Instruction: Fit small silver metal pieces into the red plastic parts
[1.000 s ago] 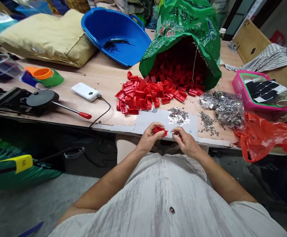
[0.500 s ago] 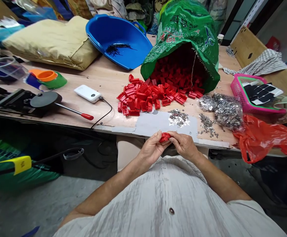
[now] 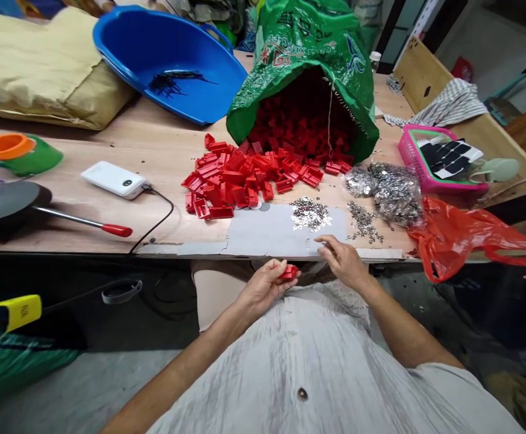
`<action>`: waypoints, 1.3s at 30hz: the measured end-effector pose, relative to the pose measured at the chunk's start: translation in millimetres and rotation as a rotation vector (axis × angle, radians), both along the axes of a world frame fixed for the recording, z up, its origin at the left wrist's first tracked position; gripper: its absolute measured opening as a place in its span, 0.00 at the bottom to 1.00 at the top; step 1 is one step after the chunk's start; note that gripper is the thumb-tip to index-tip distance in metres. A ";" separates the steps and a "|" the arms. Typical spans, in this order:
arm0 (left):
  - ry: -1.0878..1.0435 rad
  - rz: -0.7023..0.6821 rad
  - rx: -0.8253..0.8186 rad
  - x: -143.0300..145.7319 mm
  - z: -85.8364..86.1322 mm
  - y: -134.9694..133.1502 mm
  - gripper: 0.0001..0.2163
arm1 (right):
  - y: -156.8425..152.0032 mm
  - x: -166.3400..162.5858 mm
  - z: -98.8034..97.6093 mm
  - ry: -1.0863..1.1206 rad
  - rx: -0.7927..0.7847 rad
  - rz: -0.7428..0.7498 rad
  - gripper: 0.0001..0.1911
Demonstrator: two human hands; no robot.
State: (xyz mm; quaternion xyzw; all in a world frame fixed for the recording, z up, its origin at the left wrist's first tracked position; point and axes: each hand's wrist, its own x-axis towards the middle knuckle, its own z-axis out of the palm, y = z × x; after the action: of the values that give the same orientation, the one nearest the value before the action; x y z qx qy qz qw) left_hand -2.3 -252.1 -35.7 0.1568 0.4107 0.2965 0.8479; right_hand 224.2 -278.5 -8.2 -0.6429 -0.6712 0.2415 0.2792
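Observation:
My left hand is closed on a small red plastic part, held just below the table edge over my lap. My right hand has its fingers stretched toward the grey sheet at the table's front edge, its fingertips close to a small pile of shiny metal clips; whether it holds anything I cannot make out. A heap of red plastic parts spills from a green sack lying on its side.
A blue basin with dark bits stands at the back. A white power bank with a cable, a red-handled tool, bags of metal clips, a pink basket and a red plastic bag lie on the wooden table.
The hands were together on the red part; now my right hand has let go and reached toward the metal clips, while my left hand has dropped lower with the part. The view shifted right.

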 end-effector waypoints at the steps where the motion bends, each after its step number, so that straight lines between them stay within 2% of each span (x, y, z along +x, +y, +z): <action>1: 0.044 0.000 -0.023 -1.7 -9.1 0.2 0.09 | -0.9 13.1 -3.0 -0.027 0.039 -0.072 0.14; 4: 0.181 0.030 -0.079 -3.2 -36.8 4.9 0.04 | -3.5 55.5 -10.2 -0.152 0.125 -0.265 0.11; 6: 0.230 0.056 -0.081 -1.7 -51.9 9.9 0.05 | -4.9 78.0 -12.4 -0.291 0.125 -0.337 0.10; 9: 0.271 0.095 -0.056 2.2 -64.9 15.5 0.11 | -5.2 91.8 -13.5 -0.413 0.090 -0.317 0.09; 11: 0.289 0.103 -0.040 3.9 -66.5 16.6 0.13 | -3.6 89.5 -14.7 -0.428 0.068 -0.274 0.10; 14: 0.319 -0.018 0.066 1.3 -57.9 16.1 0.16 | 0.1 81.2 -18.0 -0.424 0.052 -0.230 0.10; 18: 0.330 -0.516 0.363 -8.8 -28.1 21.8 0.17 | 3.4 78.8 -21.5 -0.426 0.048 -0.214 0.07; 20: 0.226 -0.684 0.469 -12.1 -9.0 32.7 0.16 | 4.0 80.9 -20.9 -0.422 0.049 -0.215 0.07; 21: 0.199 -0.694 0.538 -12.4 0.1 40.9 0.16 | 4.2 81.8 -19.9 -0.405 0.052 -0.219 0.08; 23: 0.314 -0.515 0.725 -10.4 15.4 62.6 0.16 | 4.5 82.0 -16.8 -0.314 0.050 -0.254 0.09; 25: 0.665 -0.271 0.998 -4.7 25.3 88.4 0.16 | 5.2 79.1 -13.5 -0.159 0.029 -0.313 0.11; 27: 1.084 -0.146 1.230 3.6 29.7 113.6 0.17 | 6.8 73.6 -11.5 0.024 0.013 -0.355 0.12; 29: 1.380 -0.175 1.371 13.3 30.3 133.9 0.19 | 9.2 67.0 -11.6 0.219 0.004 -0.360 0.15; 32: 1.620 -0.286 1.437 26.4 27.0 151.6 0.18 | 12.9 58.8 -13.3 0.494 -0.032 -0.345 0.19; 35: 1.699 -0.363 1.455 33.8 21.5 159.0 0.16 | 14.8 53.2 -12.9 0.609 -0.080 -0.334 0.21; 39: 1.729 -0.387 1.444 34.5 15.1 164.1 0.13 | 15.3 46.3 -7.6 0.638 -0.112 -0.298 0.21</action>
State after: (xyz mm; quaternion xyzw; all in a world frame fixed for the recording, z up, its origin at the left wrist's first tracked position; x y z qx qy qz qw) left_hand 32.2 -88.0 -20.5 0.8196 0.5595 0.1207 0.0250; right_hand 270.5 -263.2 -15.8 -0.6401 -0.4350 0.4231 0.4712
